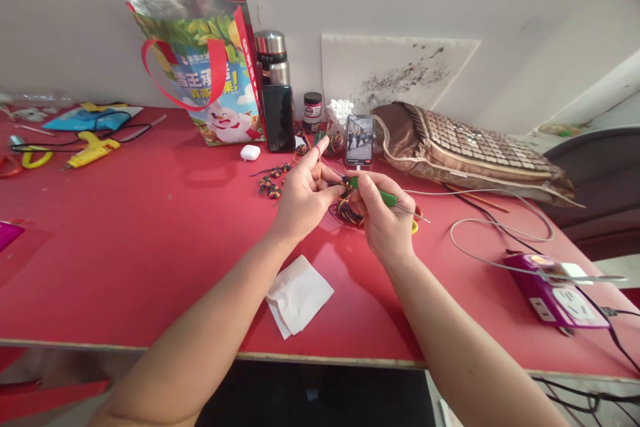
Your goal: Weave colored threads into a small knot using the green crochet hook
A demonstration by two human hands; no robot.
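My right hand (386, 223) is closed around the green handle of a crochet hook (388, 199), whose thin metal end sticks out behind the fingers to the right. My left hand (303, 203) has its index finger raised with a strand of yarn running over it, while the thumb and other fingers pinch dark multicoloured yarn at the hook's front end. Fingers hide most of the small worked piece. Beneath the hands lies a bundle of multicoloured yarn (349, 215). To the left of it rest small knotted yarn pieces (270, 185).
Behind the hands stand a propped phone (359, 141), a dark phone (279, 119), a jar (313, 111), a steel flask (273, 57) and a shopping bag (200, 73). A folded tissue (300, 293) lies in front. At right are a brown bag (465, 147) and purple power strip (555, 290); a glue gun (93, 149) lies left.
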